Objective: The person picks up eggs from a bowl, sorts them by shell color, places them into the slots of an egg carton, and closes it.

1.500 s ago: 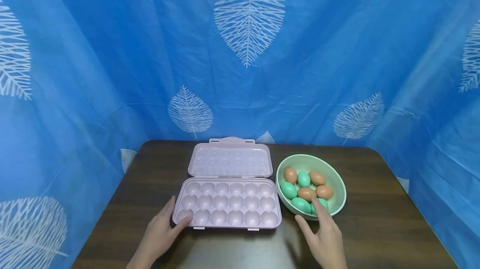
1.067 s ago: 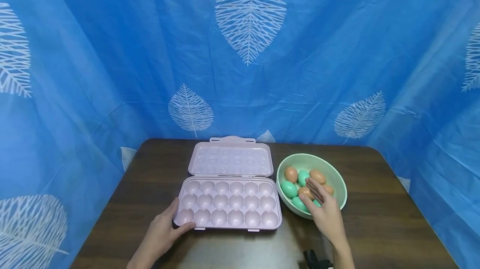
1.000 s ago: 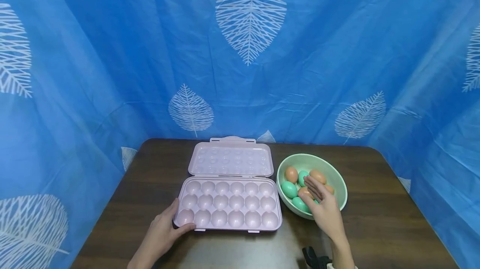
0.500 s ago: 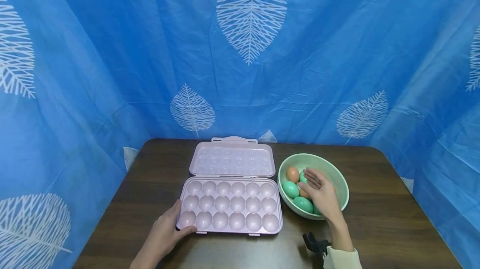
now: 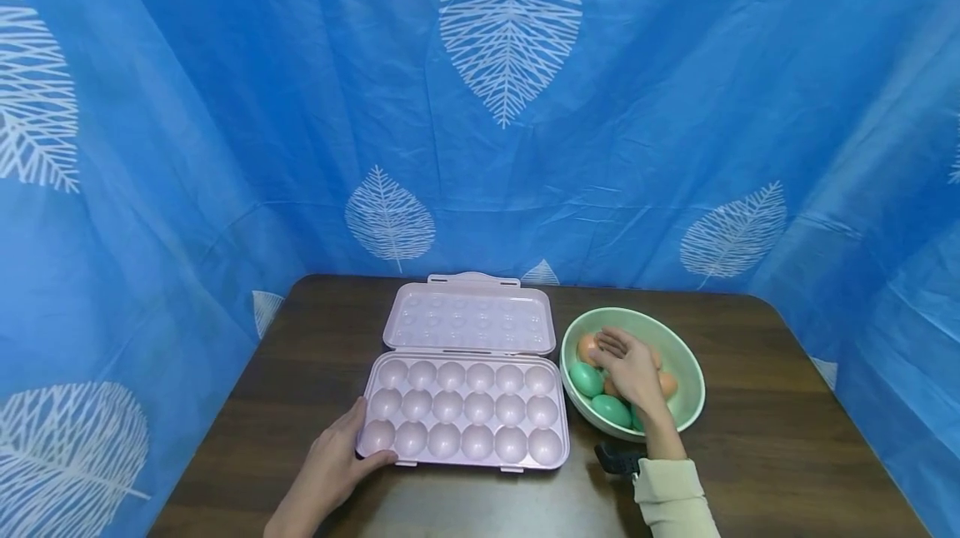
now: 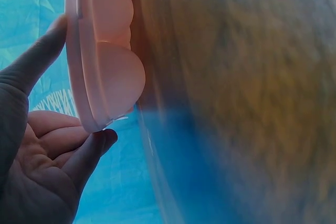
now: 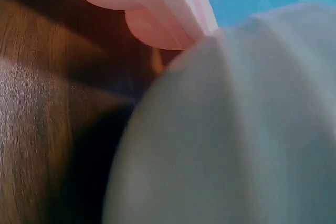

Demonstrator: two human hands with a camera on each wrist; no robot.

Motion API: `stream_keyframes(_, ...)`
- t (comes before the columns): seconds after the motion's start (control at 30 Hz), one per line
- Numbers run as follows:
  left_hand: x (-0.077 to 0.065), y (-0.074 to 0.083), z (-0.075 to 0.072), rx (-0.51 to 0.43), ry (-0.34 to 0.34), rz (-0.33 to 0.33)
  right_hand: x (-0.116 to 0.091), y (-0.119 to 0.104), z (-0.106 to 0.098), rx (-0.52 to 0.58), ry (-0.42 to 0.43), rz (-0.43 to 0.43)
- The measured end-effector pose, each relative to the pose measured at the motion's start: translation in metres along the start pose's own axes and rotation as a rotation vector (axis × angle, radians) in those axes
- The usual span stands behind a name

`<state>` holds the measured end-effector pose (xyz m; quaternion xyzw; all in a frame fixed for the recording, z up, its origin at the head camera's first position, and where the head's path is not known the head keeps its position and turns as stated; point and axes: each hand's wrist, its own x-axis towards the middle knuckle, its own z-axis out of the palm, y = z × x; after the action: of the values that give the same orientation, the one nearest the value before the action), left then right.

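Observation:
A pale pink egg box [image 5: 450, 417] lies with its lid [image 5: 471, 317] folded back, its cups showing no eggs. My left hand [image 5: 333, 459] holds its near left corner; in the left wrist view, thumb and fingers of the left hand [image 6: 52, 150] pinch the rim of the egg box [image 6: 118, 74]. To the right stands a light green bowl [image 5: 686, 371] of brown and green eggs. Over them inside the bowl is my right hand [image 5: 632, 367], fingers slightly bent, thumb beside a brown egg [image 5: 588, 349]. It hides some eggs. A green egg [image 5: 611, 410] lies near the front.
Both containers stand on a dark wooden table [image 5: 757, 438], close side by side. Behind hangs a blue curtain [image 5: 637, 105] with white leaf prints. A black wrist mount [image 5: 618, 460] sits by the right sleeve [image 5: 671, 492]. In the right wrist view the bowl's outer wall [image 7: 210, 140] fills much of the picture.
My right hand has moved from the bowl's near rim deeper over the eggs, toward the back left. The left hand stays at the egg box's corner, its thumb now along the front edge.

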<state>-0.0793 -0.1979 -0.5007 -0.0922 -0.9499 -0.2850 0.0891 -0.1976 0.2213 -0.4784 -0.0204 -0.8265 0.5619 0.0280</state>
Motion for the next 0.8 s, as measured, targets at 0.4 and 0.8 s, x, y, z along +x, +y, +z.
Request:
stream_keyframes(0.4, 0.002, 0.000, -0.002, 0.010, 0.022, 0.018, 0.010, 0.000, 0.005, -0.047, -0.059, 0.049)
stream_keyframes(0.8, 0.001, 0.002, -0.004, 0.021, -0.002, 0.012, 0.013, 0.004, 0.011, -0.261, -0.136, -0.041)
